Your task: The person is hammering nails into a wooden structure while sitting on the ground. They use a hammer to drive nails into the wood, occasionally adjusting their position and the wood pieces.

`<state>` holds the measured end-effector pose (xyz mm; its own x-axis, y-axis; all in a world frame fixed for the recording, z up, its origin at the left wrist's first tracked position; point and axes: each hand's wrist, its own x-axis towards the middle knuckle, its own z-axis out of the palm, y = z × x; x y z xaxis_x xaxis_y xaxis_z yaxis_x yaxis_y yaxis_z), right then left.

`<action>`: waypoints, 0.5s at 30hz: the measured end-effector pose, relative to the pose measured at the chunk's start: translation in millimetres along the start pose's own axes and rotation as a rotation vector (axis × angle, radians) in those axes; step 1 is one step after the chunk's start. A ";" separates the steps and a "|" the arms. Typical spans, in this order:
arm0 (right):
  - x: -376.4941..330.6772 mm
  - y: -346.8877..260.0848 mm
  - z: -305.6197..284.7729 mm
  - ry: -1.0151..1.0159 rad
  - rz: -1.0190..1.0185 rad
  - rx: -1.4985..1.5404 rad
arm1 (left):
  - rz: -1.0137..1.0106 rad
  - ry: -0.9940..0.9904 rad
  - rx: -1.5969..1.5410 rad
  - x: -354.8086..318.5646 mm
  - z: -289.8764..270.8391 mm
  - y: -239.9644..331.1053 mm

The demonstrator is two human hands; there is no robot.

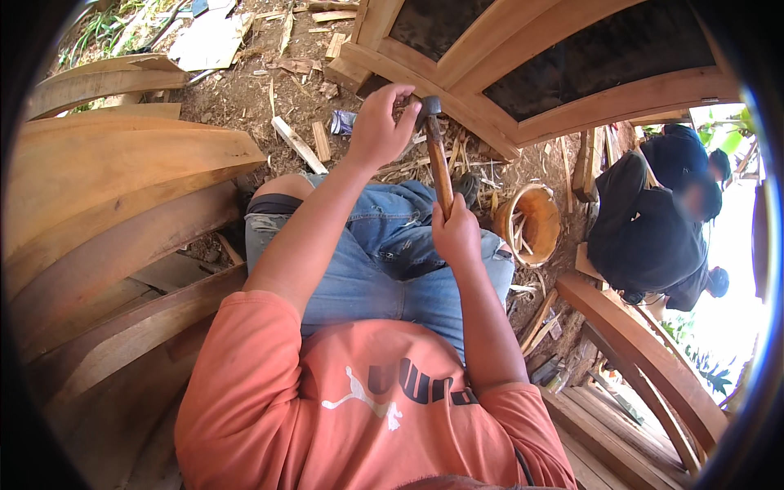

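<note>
My right hand (457,234) is wrapped round the wooden handle of a hammer (440,163), which points away from me with its dark metal head at the far end. My left hand (382,128) is raised just left of the hammer head, beside the edge of a wooden panel frame (482,114). Its thumb and forefinger are apart, and nothing shows between them; the other fingers are partly hidden. The frame has dark inset panels (600,61) and leans across the far right, close to both the hammer head and my left fingertips.
Curved wooden boards (122,171) are stacked at my left. A round bucket (531,224) holding wood scraps stands beyond my right knee. Offcuts (298,145) litter the dirt floor (237,122). Another person in dark clothes (645,220) is at the right, near a curved timber (645,351).
</note>
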<state>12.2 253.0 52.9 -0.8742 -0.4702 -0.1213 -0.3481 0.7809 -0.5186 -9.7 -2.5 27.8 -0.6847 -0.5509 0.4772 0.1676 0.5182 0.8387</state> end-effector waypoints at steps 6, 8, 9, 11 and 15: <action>-3.5 0.5 -0.2 -0.017 0.021 -0.030 | 0.140 0.006 -0.086 65.0 0.0 72.1; -4.6 0.5 -1.1 -0.026 0.026 -0.019 | 0.068 -0.107 -0.089 72.0 6.9 75.9; -4.9 -1.0 -1.7 -0.031 0.024 -0.011 | -0.021 -0.197 -0.077 71.4 10.3 72.7; -6.2 -2.5 -3.5 -0.032 0.037 -0.019 | -0.133 -0.347 -0.046 65.3 22.2 58.0; -9.4 3.9 -3.2 -0.011 0.011 0.035 | -0.209 -0.361 -0.163 39.9 42.6 21.7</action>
<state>17.9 261.7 54.7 -0.8741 -0.4662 -0.1365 -0.3261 0.7714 -0.5465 -63.5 14.7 53.8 -0.9148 -0.3539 0.1947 0.0889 0.2940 0.9517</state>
